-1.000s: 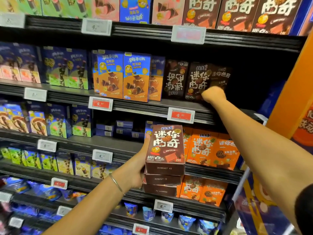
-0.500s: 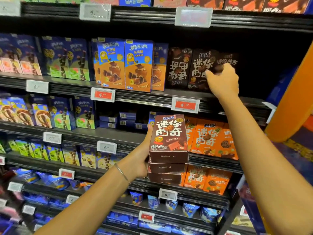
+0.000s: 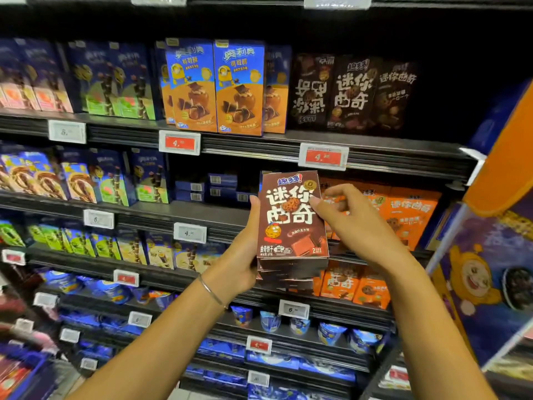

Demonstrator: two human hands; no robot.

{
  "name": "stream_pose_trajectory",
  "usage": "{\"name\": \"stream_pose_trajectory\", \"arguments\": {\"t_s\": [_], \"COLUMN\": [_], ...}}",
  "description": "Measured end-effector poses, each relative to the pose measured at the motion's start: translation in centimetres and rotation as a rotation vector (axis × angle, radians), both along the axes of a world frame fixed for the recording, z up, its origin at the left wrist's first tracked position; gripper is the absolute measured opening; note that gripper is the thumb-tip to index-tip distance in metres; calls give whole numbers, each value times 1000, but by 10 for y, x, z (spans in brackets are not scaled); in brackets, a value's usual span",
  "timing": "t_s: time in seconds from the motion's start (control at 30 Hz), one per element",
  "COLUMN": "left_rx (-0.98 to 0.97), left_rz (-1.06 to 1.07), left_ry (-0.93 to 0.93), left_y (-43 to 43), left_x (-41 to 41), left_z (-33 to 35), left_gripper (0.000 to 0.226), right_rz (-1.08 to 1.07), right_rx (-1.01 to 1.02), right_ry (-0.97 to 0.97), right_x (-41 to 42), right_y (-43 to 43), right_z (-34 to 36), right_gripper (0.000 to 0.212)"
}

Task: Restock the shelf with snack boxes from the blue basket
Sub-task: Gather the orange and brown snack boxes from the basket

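Note:
My left hand (image 3: 240,256) grips a stack of three brown cookie boxes (image 3: 291,226) from the left side and below, held up in front of the shelves. My right hand (image 3: 354,226) is at the right edge of the top box, thumb on its front face and fingers curled behind. Matching brown boxes (image 3: 354,93) stand on the upper shelf (image 3: 375,145), with a dark gap to their right. The blue basket is out of view.
Blue-and-orange snack boxes (image 3: 215,88) stand left of the brown ones. Orange cookie boxes (image 3: 409,217) fill the shelf behind my hands. An orange-and-purple display stand (image 3: 496,255) juts out at the right. Price tags (image 3: 323,156) line the shelf edges.
My right hand has left the brown boxes on the upper shelf and come down to the top box of the stack. The view has dropped slightly.

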State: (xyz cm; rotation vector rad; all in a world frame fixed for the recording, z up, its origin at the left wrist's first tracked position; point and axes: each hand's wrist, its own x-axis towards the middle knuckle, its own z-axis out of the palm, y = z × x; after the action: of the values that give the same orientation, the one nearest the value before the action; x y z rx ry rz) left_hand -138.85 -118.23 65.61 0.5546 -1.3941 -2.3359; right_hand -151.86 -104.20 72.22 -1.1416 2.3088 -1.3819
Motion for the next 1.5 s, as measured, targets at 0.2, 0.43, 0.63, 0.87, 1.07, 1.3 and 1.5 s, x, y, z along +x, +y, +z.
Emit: {"name": "stream_pose_trajectory", "arguments": {"t_s": [0.2, 0.43, 0.63, 0.87, 1.07, 1.3, 1.5], "left_rx": [-219, -324, -375, -450, -537, -601, -589], "left_rz": [214, 405, 377, 489, 467, 486, 497], "left_ry": [79, 194, 211, 426, 493, 464, 456], "left_y": [6, -6, -15, -8, -4, -11, -13], "left_x": [-2, -8, 2, 0, -23, -47, -51], "left_z": [13, 25, 30, 71, 133, 170, 172], "left_gripper": [86, 89, 66, 51, 33, 53, 55], "right_rz": [157, 202, 0, -355, -601, -691, -729], "right_rx": [-43, -300, -517, -628, -590, -464, -342], "right_ry": [-139, -82, -27, 25, 63, 53, 29], "right_x": [7, -10, -63, -145, -195, -224, -239], "right_y": [15, 34, 39, -5, -34, -50, -61], "right_z": [11, 49, 92, 106, 109, 105, 110], "right_gripper": [41, 33, 31, 36, 48, 36, 42]}}
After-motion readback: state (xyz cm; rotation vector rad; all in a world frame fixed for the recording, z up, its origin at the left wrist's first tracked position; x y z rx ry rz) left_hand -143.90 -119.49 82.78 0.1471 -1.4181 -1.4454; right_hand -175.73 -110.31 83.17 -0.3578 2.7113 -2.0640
